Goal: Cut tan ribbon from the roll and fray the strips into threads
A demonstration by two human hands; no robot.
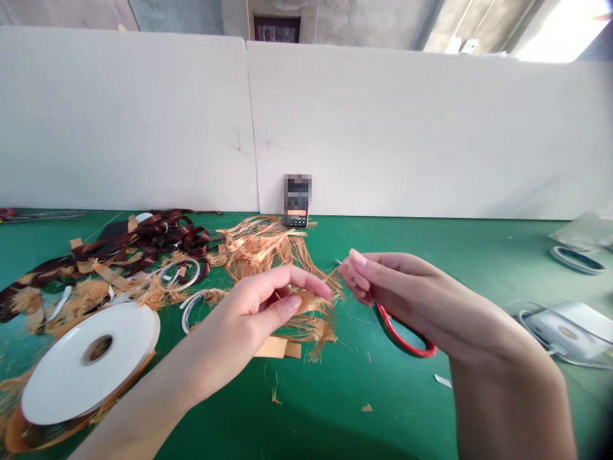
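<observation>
My left hand [265, 310] hovers over the table with its fingers loosely curved and the thumb apart from the index finger. Frayed tan ribbon [318, 326] shows just below and beyond its fingertips; whether they touch cannot be made out. To the right, my right hand [400, 284] is closed around scissors, whose red handle loop [407, 342] hangs out below the palm. Its thumb and index finger are pinched together near the thin metal tip. Most of the scissors is hidden by the hand. Flat tan ribbon pieces [272, 347] lie under my left hand.
A white spool [52, 377] lies at the left front. Behind it are dark brown ribbons [158, 246] and tan scraps. A heap of loose strands [261, 246] lies before a phone [297, 201] against the white partition [407, 134]. A white device with cable [572, 329] sits at right.
</observation>
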